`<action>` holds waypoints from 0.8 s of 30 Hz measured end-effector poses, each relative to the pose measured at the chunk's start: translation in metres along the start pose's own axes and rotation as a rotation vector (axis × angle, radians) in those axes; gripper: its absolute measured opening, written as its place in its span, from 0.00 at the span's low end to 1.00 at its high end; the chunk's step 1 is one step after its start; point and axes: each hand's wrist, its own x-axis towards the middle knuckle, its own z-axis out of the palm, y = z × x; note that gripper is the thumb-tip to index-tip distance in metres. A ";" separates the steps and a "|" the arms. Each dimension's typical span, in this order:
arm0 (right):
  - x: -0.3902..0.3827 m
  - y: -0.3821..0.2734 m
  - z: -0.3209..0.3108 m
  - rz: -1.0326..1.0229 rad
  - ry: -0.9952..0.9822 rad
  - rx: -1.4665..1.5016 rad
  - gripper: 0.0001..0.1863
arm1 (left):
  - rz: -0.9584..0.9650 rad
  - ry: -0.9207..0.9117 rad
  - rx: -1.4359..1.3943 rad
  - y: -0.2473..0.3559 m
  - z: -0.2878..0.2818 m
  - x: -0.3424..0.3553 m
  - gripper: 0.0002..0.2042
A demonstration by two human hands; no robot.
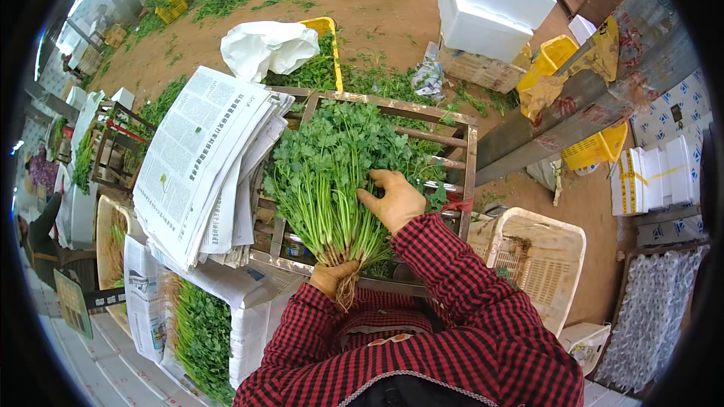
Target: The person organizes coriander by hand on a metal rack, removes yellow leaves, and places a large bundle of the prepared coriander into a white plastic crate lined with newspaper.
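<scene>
A big bunch of coriander [320, 173] lies on a wooden slatted rack [470, 158] in front of me, its leaves pointing away and its pale roots toward me. My left hand [332, 279] is closed round the stem ends, with the thin roots hanging below it. On the right side of the bunch rests my right hand [396, 202], thumb and fingers apart against the leaves and stems; some fingertips are hidden. A thick stack of newspapers [204, 166] leans over the rack's left side.
Below the newspapers stands a paper-lined container with packed greens [204, 339]. At right are a cream plastic basket [550, 256] and a metal post [550, 128]. Beyond the rack are a yellow crate [332, 38], a white sack [268, 49], white foam boxes [490, 7] and scattered greens.
</scene>
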 end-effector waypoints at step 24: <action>-0.040 0.019 -0.080 0.313 0.230 0.887 0.21 | 0.039 -0.064 -0.111 0.008 0.009 -0.011 0.15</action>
